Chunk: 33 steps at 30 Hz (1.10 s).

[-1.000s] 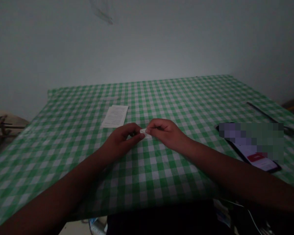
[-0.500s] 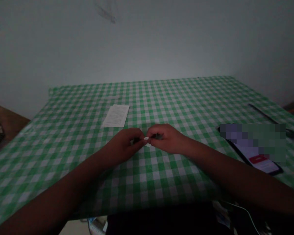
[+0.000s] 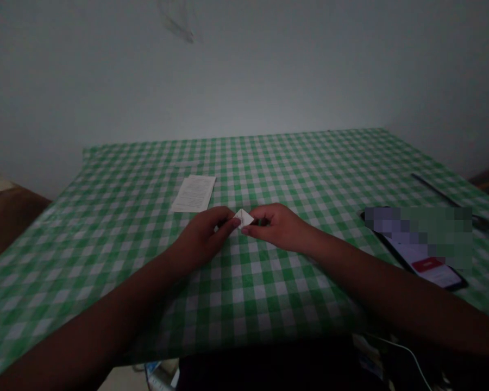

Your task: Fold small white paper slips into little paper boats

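Note:
A small folded piece of white paper (image 3: 243,218) is held just above the green-and-white checked tablecloth (image 3: 293,163), near the table's middle. My left hand (image 3: 206,234) pinches its left side, fingers curled. My right hand (image 3: 276,225) pinches its right side, fingers also curled. The paper shows a pointed, diamond-like face between the fingertips. Both forearms reach in from the near edge of the table.
A printed white paper slip (image 3: 194,193) lies flat just beyond my left hand. A phone (image 3: 421,259) with a lit screen rests at the right. A long dark thin object (image 3: 436,187) lies further right. A plain wall stands behind the table.
The little paper has been turned up between my fingertips, so more of its white face shows. Both hands stayed at about the same spot.

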Tool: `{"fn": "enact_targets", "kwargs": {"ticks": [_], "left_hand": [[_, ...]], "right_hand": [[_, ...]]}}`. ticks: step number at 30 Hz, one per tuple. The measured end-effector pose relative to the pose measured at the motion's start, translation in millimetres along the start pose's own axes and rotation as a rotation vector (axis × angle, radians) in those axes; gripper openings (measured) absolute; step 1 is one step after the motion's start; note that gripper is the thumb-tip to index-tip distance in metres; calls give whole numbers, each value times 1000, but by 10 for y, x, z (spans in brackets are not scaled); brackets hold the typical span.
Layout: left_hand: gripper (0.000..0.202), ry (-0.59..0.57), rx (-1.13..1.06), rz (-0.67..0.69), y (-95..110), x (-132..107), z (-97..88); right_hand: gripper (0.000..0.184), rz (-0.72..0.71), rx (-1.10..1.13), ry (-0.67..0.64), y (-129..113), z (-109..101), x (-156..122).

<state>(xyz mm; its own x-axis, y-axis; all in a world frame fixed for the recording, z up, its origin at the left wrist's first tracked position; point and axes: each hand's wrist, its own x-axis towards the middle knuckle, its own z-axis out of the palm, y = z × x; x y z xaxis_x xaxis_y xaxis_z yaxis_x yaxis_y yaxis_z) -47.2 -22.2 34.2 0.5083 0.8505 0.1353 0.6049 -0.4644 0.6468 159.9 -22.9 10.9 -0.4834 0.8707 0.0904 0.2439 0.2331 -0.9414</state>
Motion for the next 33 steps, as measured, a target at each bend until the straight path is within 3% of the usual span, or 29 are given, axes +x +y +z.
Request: {"fn": "enact_targets", "kwargs": {"ticks": [8, 14, 28, 33], "left_hand": [[22, -91, -151, 3, -31, 13, 27], [23, -99, -223, -5, -82, 10, 14], [20, -122, -243, 1, -100, 10, 50], [23, -69, -220, 20, -74, 6, 37]], "right_hand": [[13, 38, -4, 52, 4, 34, -17], [9, 7, -53, 9, 2, 20, -19], [13, -27, -32, 42, 46, 18, -5], [17, -19, -69, 40, 33, 0, -12]]}}
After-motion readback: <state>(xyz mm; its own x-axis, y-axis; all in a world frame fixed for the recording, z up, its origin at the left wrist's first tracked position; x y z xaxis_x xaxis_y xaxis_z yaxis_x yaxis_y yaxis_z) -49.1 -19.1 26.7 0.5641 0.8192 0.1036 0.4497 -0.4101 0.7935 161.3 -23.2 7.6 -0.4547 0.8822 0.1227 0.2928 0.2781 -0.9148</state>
